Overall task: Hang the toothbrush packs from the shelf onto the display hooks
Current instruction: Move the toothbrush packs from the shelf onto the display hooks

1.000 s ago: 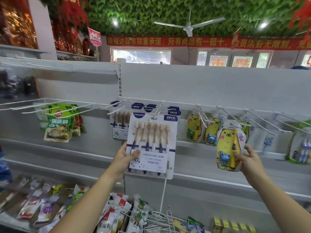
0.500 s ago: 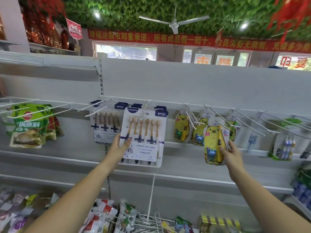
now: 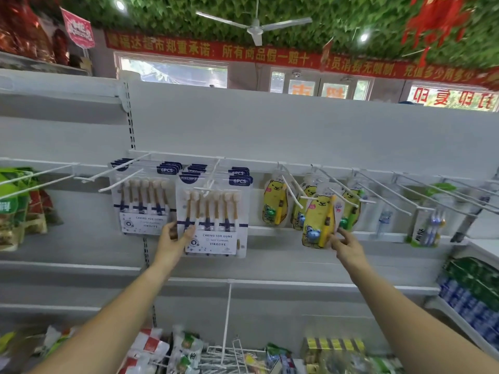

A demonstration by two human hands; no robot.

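My left hand point(image 3: 172, 240) pinches the lower left edge of a white six-brush toothbrush pack point(image 3: 217, 214), thumb on its front. The pack's top is level with a white display hook point(image 3: 209, 183), in front of more identical packs. Another stack of them point(image 3: 144, 201) hangs to the left. My right hand point(image 3: 347, 247) pinches the lower right edge of a yellow bear toothbrush pack point(image 3: 318, 222), held up against a hook point(image 3: 301, 197) among similar hanging yellow packs point(image 3: 275, 203). Whether either pack's hole is over its hook I cannot tell.
Long bare white hooks point(image 3: 391, 193) jut out to the right, with a blue-and-white brush pack point(image 3: 426, 228) beyond. Green snack bags point(image 3: 16, 209) hang at far left. The lower shelf point(image 3: 270, 283) holds packets and loose wire hooks point(image 3: 229, 354). Blue boxes point(image 3: 469, 300) stand at right.
Both hands pushed their packs up and back towards the hooks. The white pack went from in front of the rail to level with its hook; the yellow pack rose among the other bear packs.
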